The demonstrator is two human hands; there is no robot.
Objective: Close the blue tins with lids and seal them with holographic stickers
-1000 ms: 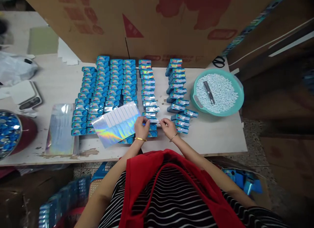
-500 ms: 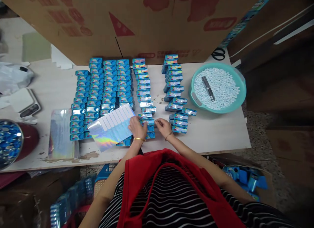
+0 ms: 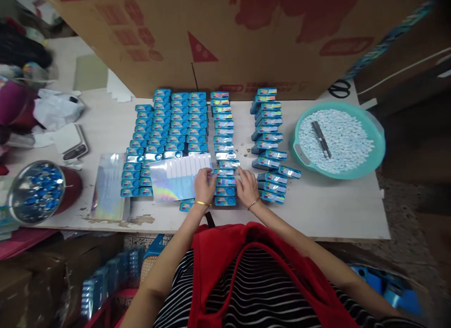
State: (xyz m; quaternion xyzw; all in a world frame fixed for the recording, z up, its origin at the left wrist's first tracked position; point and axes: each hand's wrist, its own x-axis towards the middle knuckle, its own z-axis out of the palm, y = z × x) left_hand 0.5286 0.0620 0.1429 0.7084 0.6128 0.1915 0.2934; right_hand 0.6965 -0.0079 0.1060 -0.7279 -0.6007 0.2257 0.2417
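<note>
My left hand (image 3: 204,186) grips the right edge of a shiny holographic sticker sheet (image 3: 169,189), whose upper part carries a row of pale strips. The sheet lies over the lower ends of the blue box rows. Its fingertips reach the left end of a small blue box (image 3: 225,182) in the middle column. My right hand (image 3: 247,187) is at the right end of the same column, thumb and forefinger a little apart, touching or close to the box ends. Shiny strips lie on the upper boxes of this column (image 3: 224,132). Whether a strip is under my fingertips is too small to tell.
Closely packed blue boxes (image 3: 179,117) stand left, a looser column (image 3: 268,129) right. A turquoise basin (image 3: 378,152) of small white pieces holds a dark tool (image 3: 321,140). A large carton (image 3: 268,46) stands behind. A metal bowl (image 3: 58,170) and sheet stack (image 3: 109,187) lie left.
The view has shifted, so the table appears farther right. The sticker sheet has turned to lie more level. My right thumb and forefinger have gone from a pinch to apart, nearer the middle column.
</note>
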